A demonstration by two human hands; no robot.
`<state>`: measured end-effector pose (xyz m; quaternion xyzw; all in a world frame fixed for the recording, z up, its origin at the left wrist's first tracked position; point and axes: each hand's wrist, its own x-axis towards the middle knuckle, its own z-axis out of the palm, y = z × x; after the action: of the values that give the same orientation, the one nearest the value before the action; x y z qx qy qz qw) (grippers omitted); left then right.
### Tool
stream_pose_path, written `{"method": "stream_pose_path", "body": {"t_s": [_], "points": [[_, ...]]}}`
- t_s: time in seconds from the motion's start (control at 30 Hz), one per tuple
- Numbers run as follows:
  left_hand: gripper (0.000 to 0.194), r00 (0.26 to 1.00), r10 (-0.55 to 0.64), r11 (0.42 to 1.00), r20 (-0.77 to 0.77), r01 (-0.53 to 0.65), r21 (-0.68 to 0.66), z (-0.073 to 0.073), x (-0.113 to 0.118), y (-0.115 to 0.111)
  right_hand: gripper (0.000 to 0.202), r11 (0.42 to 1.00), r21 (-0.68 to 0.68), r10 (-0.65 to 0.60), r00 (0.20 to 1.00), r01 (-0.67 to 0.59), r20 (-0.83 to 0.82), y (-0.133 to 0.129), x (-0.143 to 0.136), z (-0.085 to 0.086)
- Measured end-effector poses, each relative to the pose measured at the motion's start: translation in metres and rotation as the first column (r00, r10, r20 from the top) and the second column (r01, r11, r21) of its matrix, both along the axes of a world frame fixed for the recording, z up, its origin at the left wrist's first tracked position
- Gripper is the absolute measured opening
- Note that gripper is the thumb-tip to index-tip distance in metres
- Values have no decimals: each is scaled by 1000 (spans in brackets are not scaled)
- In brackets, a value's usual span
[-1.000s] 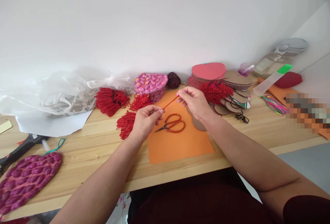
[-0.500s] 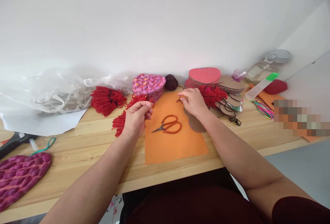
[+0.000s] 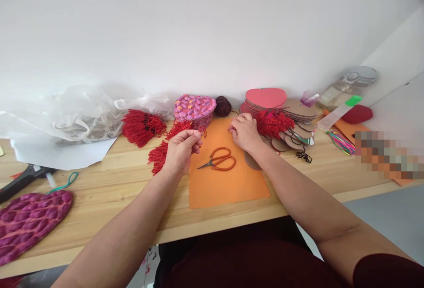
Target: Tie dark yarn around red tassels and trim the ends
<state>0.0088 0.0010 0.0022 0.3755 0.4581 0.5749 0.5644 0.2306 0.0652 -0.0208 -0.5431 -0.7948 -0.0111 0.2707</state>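
Note:
My left hand (image 3: 183,149) is closed in a pinch on red yarn, beside a bundle of red yarn (image 3: 158,157) on the table. My right hand (image 3: 244,130) has its fingers curled together above the orange sheet (image 3: 228,191); anything between its fingertips is too small to make out. Orange-handled scissors (image 3: 222,162) lie on the sheet between my hands. Right of my right hand sits a red yarn bundle (image 3: 274,123). A dark yarn ball (image 3: 223,106) rests behind the sheet.
At the left are plastic bags (image 3: 89,115), a red tassel bundle (image 3: 141,126), a glue gun (image 3: 24,182) and a magenta heart (image 3: 36,219). Pink-purple hearts (image 3: 194,108) stand at the back. To the right are cardboard shapes (image 3: 265,98), coloured strings (image 3: 341,142) and a clear bottle (image 3: 346,87).
The fingers of my right hand have curled in closer together. My left hand stays pinched, with a bit of red yarn now showing by its fingertips. The view has shifted slightly.

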Motion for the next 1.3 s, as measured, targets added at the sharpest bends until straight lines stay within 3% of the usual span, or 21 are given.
{"method": "stream_pose_path", "body": {"t_s": [0.13,0.2,0.27,0.37,0.5,0.6,0.73,0.8,0.97,1.2,1.3], "points": [[29,998,-5,1000,66,6,-10,0,0,0,8,994,-33,83,931,-101,-354,-15,-8,16],[31,994,-15,1000,106,17,-17,0,1,-1,7,963,-160,87,811,-218,-578,-28,-16,25],[31,988,-37,999,149,41,-23,1,2,-3,10,906,-212,119,701,-366,-703,-41,-25,31],[28,971,-83,995,224,95,-42,2,5,-5,6,857,-230,174,680,-461,-712,-55,-39,32],[19,950,-127,983,287,159,-91,3,8,-7,3,843,-246,159,659,-478,-735,-60,-49,27],[19,942,-175,971,286,214,-110,1,11,-8,4,796,-249,118,544,-552,-831,-59,-50,25],[20,943,-219,959,249,256,-125,-3,13,-8,14,629,-296,-46,346,-719,-937,-59,-50,24],[22,951,-222,963,215,249,-107,-3,13,-8,17,596,-298,-102,298,-746,-949,-58,-49,23],[23,956,-244,962,161,259,-83,-1,12,-9,20,625,-300,-143,272,-721,-952,-56,-47,23],[26,960,-259,961,108,268,-73,0,12,-12,21,706,-259,-49,320,-659,-946,-58,-51,24],[26,961,-252,962,111,262,-81,2,12,-13,19,726,-240,-50,299,-644,-953,-58,-51,23]]}}
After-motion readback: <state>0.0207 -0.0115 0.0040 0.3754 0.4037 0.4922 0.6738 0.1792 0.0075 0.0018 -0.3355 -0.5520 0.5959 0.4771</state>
